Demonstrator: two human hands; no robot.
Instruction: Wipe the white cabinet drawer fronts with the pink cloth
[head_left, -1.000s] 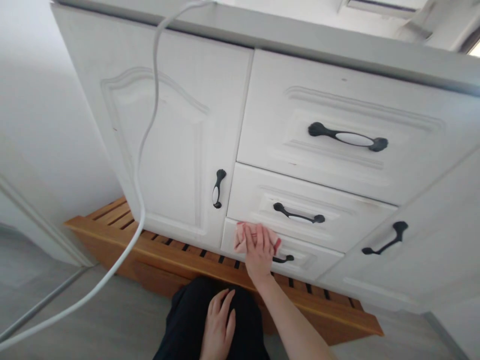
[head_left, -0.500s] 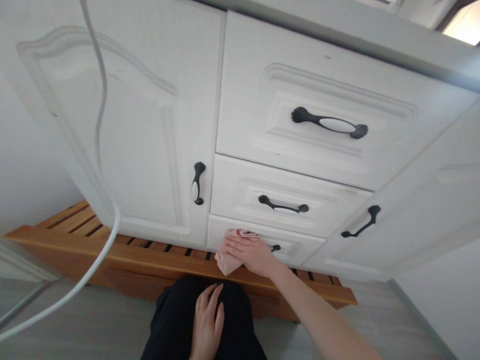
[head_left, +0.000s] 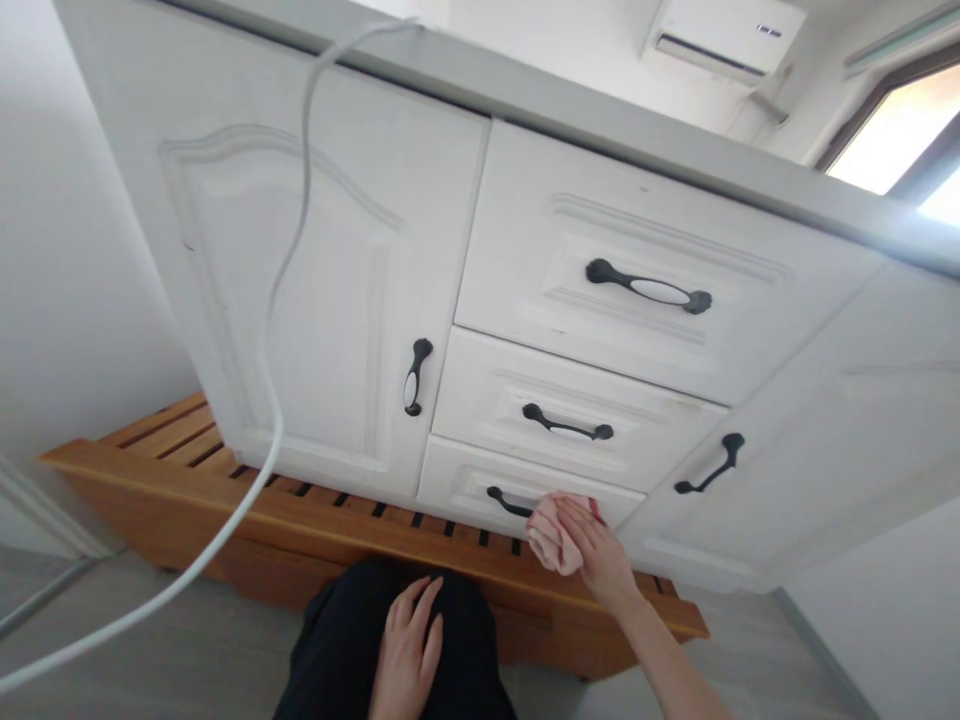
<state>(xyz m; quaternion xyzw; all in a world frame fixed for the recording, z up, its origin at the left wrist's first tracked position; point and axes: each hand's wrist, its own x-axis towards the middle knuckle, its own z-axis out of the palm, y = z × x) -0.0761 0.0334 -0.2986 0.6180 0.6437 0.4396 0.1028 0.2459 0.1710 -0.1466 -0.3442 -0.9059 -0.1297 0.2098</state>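
Observation:
A pink cloth [head_left: 553, 535] with a red edge is under my right hand [head_left: 596, 555], whose fingers press it to the right part of the bottom drawer front [head_left: 466, 487]. The cloth covers the right end of that drawer's dark handle [head_left: 508, 501]. My left hand [head_left: 407, 640] rests on my dark-clothed lap, fingers somewhat apart and holding nothing. Above the bottom drawer are the middle drawer [head_left: 480, 385] and the top drawer [head_left: 517, 240], both closed, each with a dark handle.
A white cable [head_left: 271, 400] hangs from the countertop [head_left: 600, 125] across the left cabinet door [head_left: 315, 300]. The cabinet stands on a slatted wooden platform [head_left: 300, 520]. A right door handle [head_left: 712, 465] sticks out. An air conditioner [head_left: 724, 35] and a window [head_left: 900, 125] are behind.
My right hand and the cloth have moved right along the bottom drawer, uncovering the handle's left end. The view has tilted up, showing more countertop and the air conditioner. My left hand stays on my lap.

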